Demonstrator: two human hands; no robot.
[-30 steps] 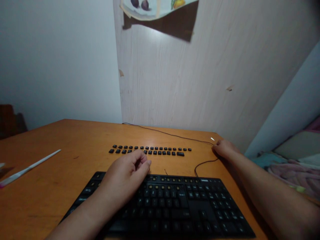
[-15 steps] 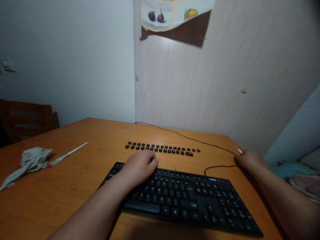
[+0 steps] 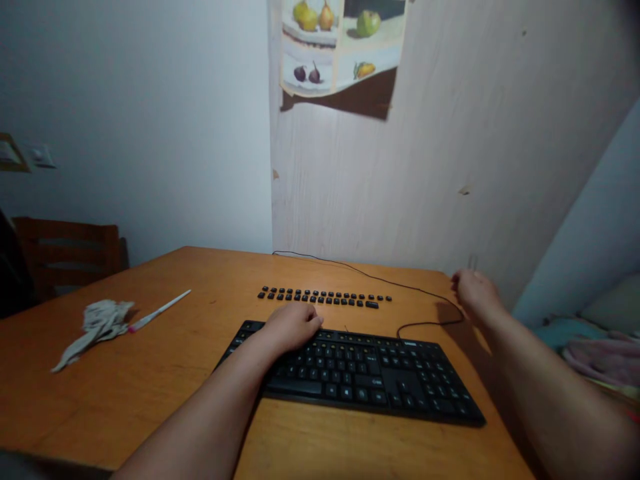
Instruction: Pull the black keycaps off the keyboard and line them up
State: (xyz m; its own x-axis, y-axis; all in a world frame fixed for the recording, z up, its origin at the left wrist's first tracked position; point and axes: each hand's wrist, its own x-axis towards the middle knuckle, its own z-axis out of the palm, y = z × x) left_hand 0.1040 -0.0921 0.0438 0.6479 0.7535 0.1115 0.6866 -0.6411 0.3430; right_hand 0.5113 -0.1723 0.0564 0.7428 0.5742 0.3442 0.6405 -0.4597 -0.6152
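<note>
Over the keyboard [image 3: 400, 383], left hand [image 3: 293, 325] — right hand [image 3: 477, 293] seemingly aloft beside cable [image 3: 425, 324]

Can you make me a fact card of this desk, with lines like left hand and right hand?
Left hand: curled over the keyboard; can't see what's inside
Right hand: near the cable, by the table's right side; too blurred to tell if it holds something
Keyboard: black, bare spots in its top rows
Loose keycaps: two rows behind the keyboard
Cloth: crumpled, beside a white stick with a pink end
Wall: fruit pictures
</note>
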